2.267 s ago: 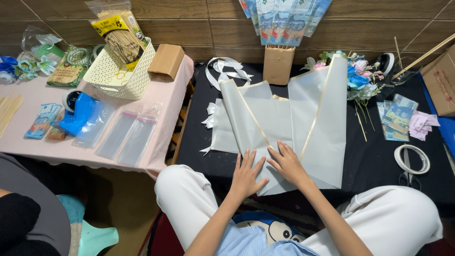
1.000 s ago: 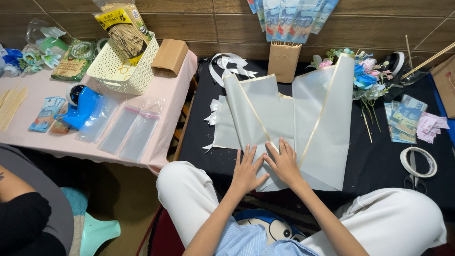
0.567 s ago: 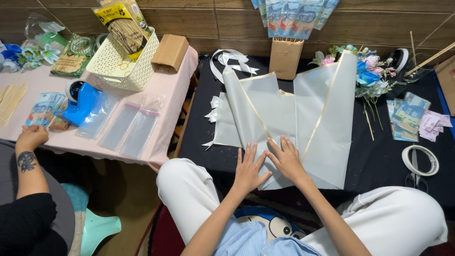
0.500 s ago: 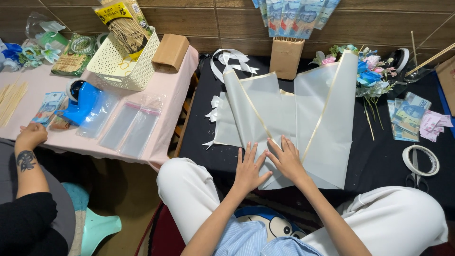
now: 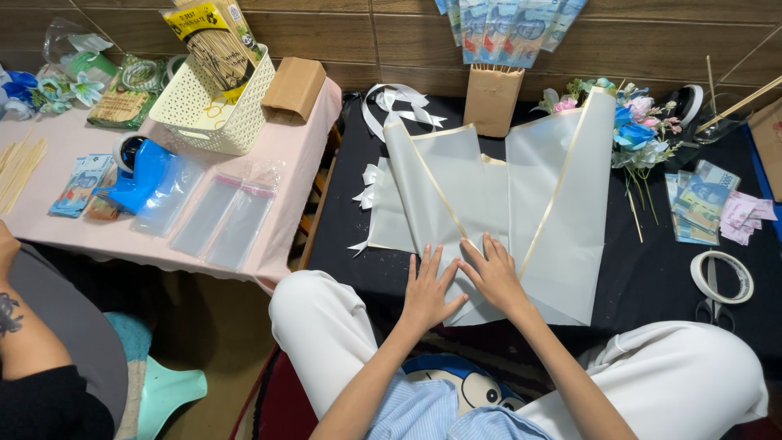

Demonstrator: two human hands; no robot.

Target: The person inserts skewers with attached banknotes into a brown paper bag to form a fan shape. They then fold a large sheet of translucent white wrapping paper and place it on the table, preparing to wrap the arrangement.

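Note:
Both my hands press flat on folded sheets of translucent white wrapping paper with gold edges [image 5: 497, 195], spread on a low black table [image 5: 358, 228]. My left hand [image 5: 429, 289] lies with fingers spread on the paper's near edge. My right hand [image 5: 493, 273] rests just right of it, fingers on a gold-edged fold. Neither hand grips anything. My knees in white trousers frame the table's near side.
A pink table [image 5: 73, 163] on the left carries a cream basket [image 5: 216, 98], clear sleeves [image 5: 228, 216], a blue tape dispenser [image 5: 134, 175] and banknotes. Artificial flowers [image 5: 639, 130], a tape roll [image 5: 721, 277], a brown box [image 5: 493, 102] and ribbon [image 5: 399, 102] surround the paper. Another person's arm [image 5: 16, 326] is at the lower left.
My hands stay pressed on the paper, almost unmoved. The other person's hand, which had reached to the pink table's edge, has drawn back to the left.

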